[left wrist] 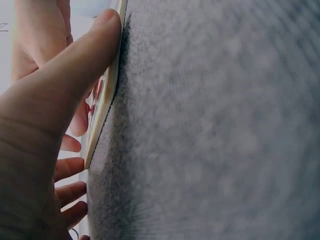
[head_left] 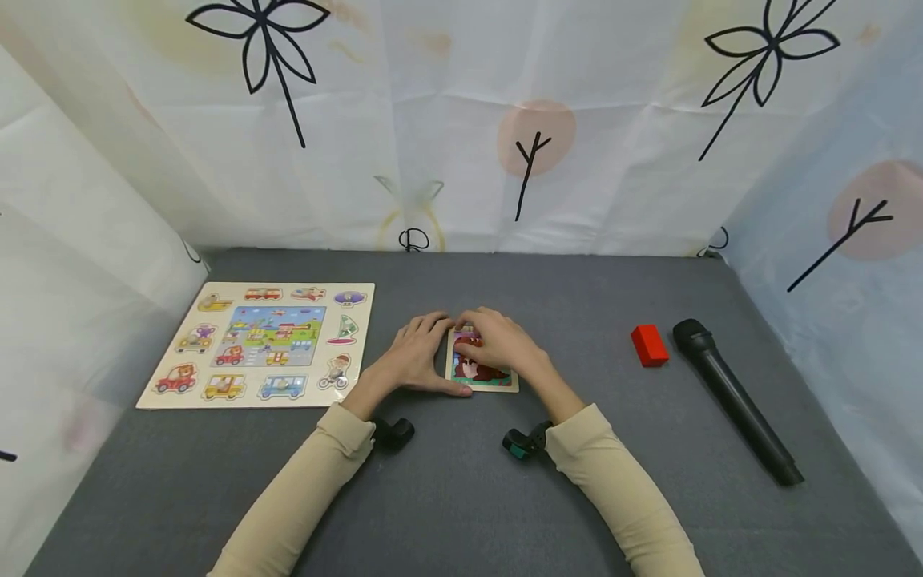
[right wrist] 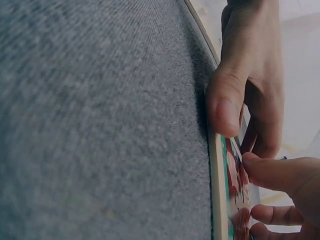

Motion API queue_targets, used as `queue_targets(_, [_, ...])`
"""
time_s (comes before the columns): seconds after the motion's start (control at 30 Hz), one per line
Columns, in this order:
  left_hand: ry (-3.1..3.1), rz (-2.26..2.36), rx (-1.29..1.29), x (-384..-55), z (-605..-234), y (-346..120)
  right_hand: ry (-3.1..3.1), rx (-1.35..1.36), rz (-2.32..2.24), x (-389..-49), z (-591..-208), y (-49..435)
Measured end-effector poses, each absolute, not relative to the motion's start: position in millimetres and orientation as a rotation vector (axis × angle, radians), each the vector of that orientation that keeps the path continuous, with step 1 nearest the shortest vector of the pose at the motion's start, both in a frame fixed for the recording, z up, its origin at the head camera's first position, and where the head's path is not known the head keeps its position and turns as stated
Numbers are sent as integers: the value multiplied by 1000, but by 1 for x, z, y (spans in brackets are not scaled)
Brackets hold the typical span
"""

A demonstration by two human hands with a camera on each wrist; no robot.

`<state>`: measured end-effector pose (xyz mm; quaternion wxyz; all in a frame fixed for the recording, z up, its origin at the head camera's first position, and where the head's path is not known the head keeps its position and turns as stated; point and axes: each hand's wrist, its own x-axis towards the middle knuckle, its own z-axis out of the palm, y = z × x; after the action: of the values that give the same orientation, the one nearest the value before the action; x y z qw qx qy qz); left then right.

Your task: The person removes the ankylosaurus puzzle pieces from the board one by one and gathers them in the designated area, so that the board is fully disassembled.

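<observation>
A small wooden picture puzzle (head_left: 481, 374), pale-edged with a brown animal on it, lies flat on the dark grey table under both hands. My left hand (head_left: 417, 357) holds it at its left side, the thumb along the near edge and the index finger at the far left corner. In the right wrist view that thumb (right wrist: 227, 112) lies at the puzzle's near edge. My right hand (head_left: 499, 340) reaches over from the right, its thumb and fingertips touching the picture with a gap between them. Part of the picture is hidden by this hand.
To the left lies a large puzzle board (head_left: 346, 393) with vehicle pictures. A red block (head_left: 650, 346) and a black microphone (head_left: 735, 401) lie to the right on the table (head_left: 461, 497). Printed white cloth (head_left: 620, 200) hangs around the back and sides.
</observation>
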<state>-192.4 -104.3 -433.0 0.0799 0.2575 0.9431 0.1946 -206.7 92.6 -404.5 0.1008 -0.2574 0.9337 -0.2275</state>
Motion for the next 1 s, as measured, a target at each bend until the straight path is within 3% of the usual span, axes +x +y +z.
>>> queue_targets(1.0, [2810,531,695,-195,-431,-100,2803,-727,-609,-205,-405,87])
